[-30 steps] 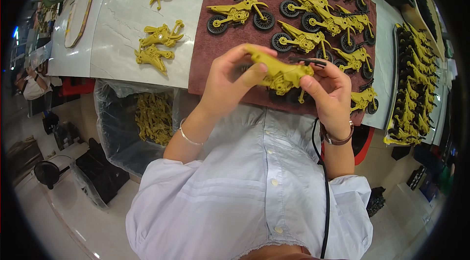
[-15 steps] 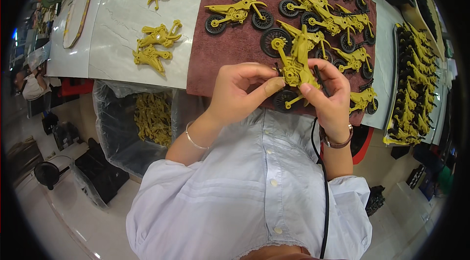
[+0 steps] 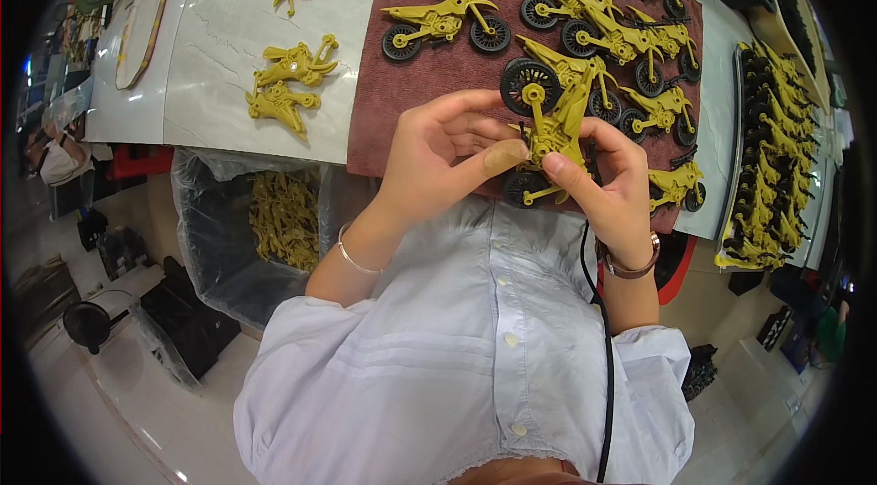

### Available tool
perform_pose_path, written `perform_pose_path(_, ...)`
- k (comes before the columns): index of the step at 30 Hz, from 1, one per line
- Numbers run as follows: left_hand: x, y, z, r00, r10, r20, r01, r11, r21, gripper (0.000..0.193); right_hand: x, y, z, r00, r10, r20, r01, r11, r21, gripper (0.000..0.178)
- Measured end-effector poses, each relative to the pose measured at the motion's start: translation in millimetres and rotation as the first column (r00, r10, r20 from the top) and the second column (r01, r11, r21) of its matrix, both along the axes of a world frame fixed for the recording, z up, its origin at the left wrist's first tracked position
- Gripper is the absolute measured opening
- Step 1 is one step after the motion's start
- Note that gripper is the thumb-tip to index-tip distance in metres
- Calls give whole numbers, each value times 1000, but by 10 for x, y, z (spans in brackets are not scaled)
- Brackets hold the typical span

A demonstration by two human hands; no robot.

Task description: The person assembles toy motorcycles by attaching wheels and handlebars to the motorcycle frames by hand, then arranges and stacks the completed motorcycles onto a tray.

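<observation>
Between my two hands, above the towel's near edge, is a yellow toy motorcycle (image 3: 568,124) with black spoked wheels, tilted with one wheel toward the far side and the other toward me. My right hand (image 3: 610,179) grips its body from the right, thumb on top. A black handlebar part partly shows beside the right fingers. On the other side, my left hand (image 3: 448,152) presses its thumb, wrapped in a beige bandage, near the middle of the body. A small black pin (image 3: 523,131) stands by that thumb tip; the left fingers curl behind, partly hidden.
Several finished-looking toy motorcycles (image 3: 438,21) rest on the maroon towel (image 3: 393,110). Loose yellow bodies (image 3: 285,106) lie on the grey tabletop to the left. A plastic-lined bin (image 3: 215,229) of yellow parts stands below. At the right is a tray packed with motorcycles (image 3: 772,152).
The held motorcycle has tipped and turned a little, its far wheel now facing up more. My left fingers have spread along its side; the right thumb has slid left.
</observation>
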State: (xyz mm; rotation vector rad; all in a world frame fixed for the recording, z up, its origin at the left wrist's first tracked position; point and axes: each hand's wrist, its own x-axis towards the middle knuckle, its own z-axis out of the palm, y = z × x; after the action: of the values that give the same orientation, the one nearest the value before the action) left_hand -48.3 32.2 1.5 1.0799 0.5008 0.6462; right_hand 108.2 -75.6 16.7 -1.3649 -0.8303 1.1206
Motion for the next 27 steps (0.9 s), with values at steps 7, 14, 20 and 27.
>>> perform_pose_path(7, 0, 9, -15, 991, -46, -125, 52, 997, 49, 22, -55, -10, 0, 999, -32, 28, 32, 1000, 2, 21)
perform_pose_path(14, 19, 23, -7, 993, -61, -98, 43, 983, -177, 21, -74, -13, -7, 987, -57, 153, 52, 998, 40, 21)
perform_pose_path(20, 29, 40, -99, 995, -81, -60, 68, 979, -193, 24, -107, -24, -83, 978, -91, 188, 82, 995, 56, 20)
perform_pose_path(27, -12, 29, -82, 995, -102, 4, 102, 989, -107, 27, -131, -26, -128, 934, -171, 314, 135, 982, 134, 19)
